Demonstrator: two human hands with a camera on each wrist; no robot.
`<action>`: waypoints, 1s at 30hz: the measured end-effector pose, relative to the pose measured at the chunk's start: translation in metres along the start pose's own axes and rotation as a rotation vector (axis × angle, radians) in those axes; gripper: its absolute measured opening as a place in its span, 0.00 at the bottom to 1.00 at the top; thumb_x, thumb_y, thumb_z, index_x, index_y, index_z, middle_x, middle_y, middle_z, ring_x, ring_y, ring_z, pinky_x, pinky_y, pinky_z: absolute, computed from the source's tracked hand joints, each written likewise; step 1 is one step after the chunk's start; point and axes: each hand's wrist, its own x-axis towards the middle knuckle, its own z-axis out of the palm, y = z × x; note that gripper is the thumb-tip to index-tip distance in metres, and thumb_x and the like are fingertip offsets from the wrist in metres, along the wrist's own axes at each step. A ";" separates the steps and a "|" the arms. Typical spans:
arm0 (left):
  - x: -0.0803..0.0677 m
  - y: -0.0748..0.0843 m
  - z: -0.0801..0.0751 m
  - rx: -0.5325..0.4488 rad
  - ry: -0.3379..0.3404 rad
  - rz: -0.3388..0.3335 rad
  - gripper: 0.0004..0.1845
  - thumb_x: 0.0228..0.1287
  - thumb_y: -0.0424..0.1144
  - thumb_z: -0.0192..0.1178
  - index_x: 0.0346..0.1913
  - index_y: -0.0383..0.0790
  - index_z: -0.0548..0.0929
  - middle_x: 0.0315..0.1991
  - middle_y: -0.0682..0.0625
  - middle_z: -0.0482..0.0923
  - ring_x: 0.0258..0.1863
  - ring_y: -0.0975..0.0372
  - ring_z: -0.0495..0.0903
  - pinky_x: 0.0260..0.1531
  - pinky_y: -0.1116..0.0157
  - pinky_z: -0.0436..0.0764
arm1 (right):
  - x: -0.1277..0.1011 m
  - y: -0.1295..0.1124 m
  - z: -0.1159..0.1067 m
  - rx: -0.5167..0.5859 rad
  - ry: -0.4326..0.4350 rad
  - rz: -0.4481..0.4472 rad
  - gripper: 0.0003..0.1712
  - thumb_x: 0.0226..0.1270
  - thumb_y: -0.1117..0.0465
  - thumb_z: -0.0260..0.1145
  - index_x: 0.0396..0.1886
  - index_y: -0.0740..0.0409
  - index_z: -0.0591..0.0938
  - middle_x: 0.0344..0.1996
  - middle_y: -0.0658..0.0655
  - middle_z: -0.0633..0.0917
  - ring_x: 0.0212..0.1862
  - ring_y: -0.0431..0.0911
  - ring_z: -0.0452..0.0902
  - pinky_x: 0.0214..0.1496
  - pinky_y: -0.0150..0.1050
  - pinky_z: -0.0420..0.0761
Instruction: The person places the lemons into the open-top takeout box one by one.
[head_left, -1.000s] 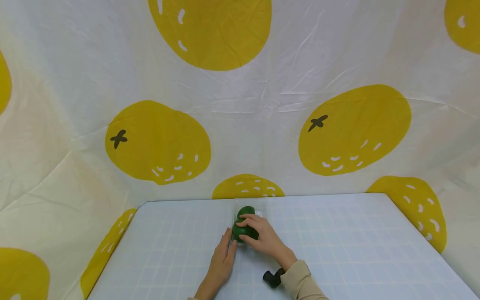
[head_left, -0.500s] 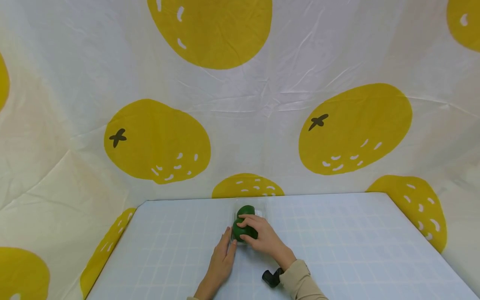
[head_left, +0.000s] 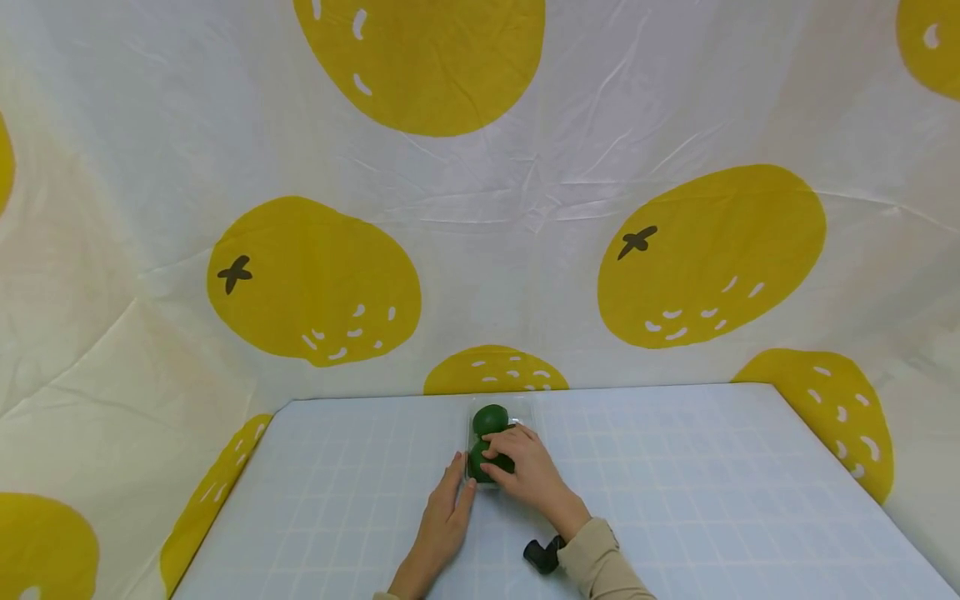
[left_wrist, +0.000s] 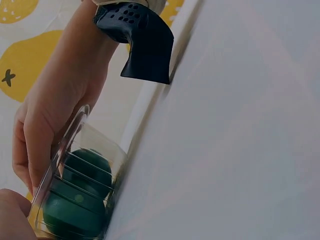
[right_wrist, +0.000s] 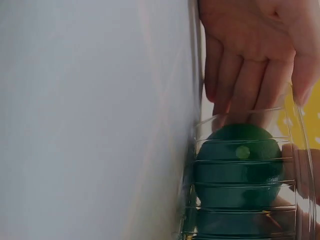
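Note:
Two dark green, smooth round fruits lie in a clear plastic container (right_wrist: pixel 302 130); the far fruit (head_left: pixel 491 422) shows whole in the head view. Over the near fruit (head_left: pixel 478 463) my right hand (head_left: pixel 528 473) bends its fingers and thumb, gripping it from above and partly hiding it. My left hand (head_left: pixel 444 515) rests along the container's left side with its fingers straight, as the right wrist view also shows. Through the ribbed wall in that view, a fruit (right_wrist: pixel 237 170) bears a pale stem spot. Their exact kind is not plain.
A black camera mount (head_left: pixel 542 556) sits at my right wrist. The white checked tablecloth (head_left: pixel 690 500) spreads around the container, whose far end lies near the table's back edge. A white curtain (head_left: pixel 510 292) printed with yellow fruit hangs behind.
My right fingers and the near fruit have shifted slightly right. More of the far fruit now shows beyond the fingers. The left hand has barely moved and stays against the container.

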 end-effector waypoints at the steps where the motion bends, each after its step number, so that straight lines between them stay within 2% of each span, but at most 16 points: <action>1: 0.000 0.000 0.000 -0.002 -0.003 -0.002 0.29 0.80 0.44 0.46 0.72 0.26 0.63 0.71 0.30 0.61 0.71 0.40 0.60 0.68 0.40 0.59 | 0.000 0.000 0.000 -0.006 0.001 0.006 0.10 0.55 0.59 0.78 0.32 0.49 0.83 0.45 0.51 0.88 0.50 0.47 0.80 0.64 0.59 0.71; 16: 0.000 -0.001 0.000 0.001 -0.011 -0.006 0.29 0.79 0.45 0.46 0.72 0.26 0.63 0.71 0.31 0.62 0.71 0.40 0.60 0.68 0.40 0.59 | 0.000 0.003 -0.003 -0.015 -0.058 -0.021 0.12 0.57 0.60 0.76 0.40 0.54 0.85 0.49 0.55 0.86 0.54 0.48 0.80 0.67 0.65 0.65; 24: 0.000 -0.001 0.001 0.015 -0.019 -0.019 0.30 0.80 0.46 0.45 0.73 0.27 0.63 0.72 0.32 0.61 0.71 0.39 0.60 0.68 0.40 0.59 | 0.000 0.003 -0.008 0.124 -0.034 0.035 0.10 0.61 0.64 0.72 0.42 0.57 0.85 0.49 0.58 0.86 0.55 0.52 0.80 0.67 0.64 0.66; 30: 0.000 0.000 -0.001 0.015 -0.032 -0.039 0.31 0.80 0.48 0.44 0.73 0.27 0.62 0.72 0.32 0.60 0.71 0.39 0.58 0.68 0.40 0.58 | 0.001 0.001 -0.018 0.201 -0.023 0.072 0.09 0.64 0.66 0.69 0.44 0.61 0.85 0.50 0.61 0.85 0.55 0.54 0.79 0.61 0.58 0.76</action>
